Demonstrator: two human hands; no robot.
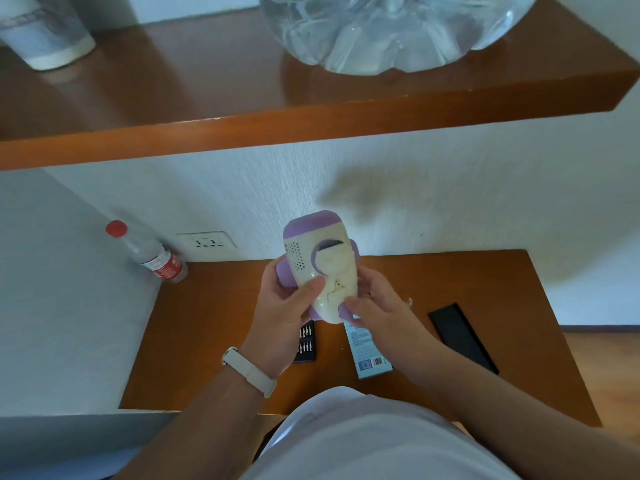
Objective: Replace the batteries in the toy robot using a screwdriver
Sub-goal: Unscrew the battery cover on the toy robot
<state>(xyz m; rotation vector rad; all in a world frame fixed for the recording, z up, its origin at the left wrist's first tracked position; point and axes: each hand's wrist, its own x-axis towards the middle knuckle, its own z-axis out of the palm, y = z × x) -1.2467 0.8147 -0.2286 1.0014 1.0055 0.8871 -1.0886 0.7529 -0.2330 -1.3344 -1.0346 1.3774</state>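
Holding the cream-and-purple toy robot (pixel 320 268) above the middle of a small wooden desk (pixel 207 323), a person steadies it with both hands, its back or underside turned toward the camera. The left hand (pixel 287 306) wraps the toy's left side, thumb pressed across the pale shell; the right hand (pixel 375 303) cups the lower right edge, fingers curled against it. A dotted speaker grille and a round recess show on the facing panel, but no battery door or screw can be made out clearly. Neither hand holds a screwdriver. Below the toy, toward the desk's near edge, lie a black case of screwdriver bits (pixel 306 342), a pale blue carton (pixel 369 351) and, nearer the right edge, a flat black lid (pixel 462 337). A red-capped water bottle (pixel 154 256) stands at the far left corner beside a wall socket (pixel 206 241); a large clear jug (pixel 391 29) sits on the shelf (pixel 173 140) above. The work appears to be at the inspection stage, with the compartment still to be located. The next move likely calls for freeing one hand to fetch a driver while the other keeps the toy firm.
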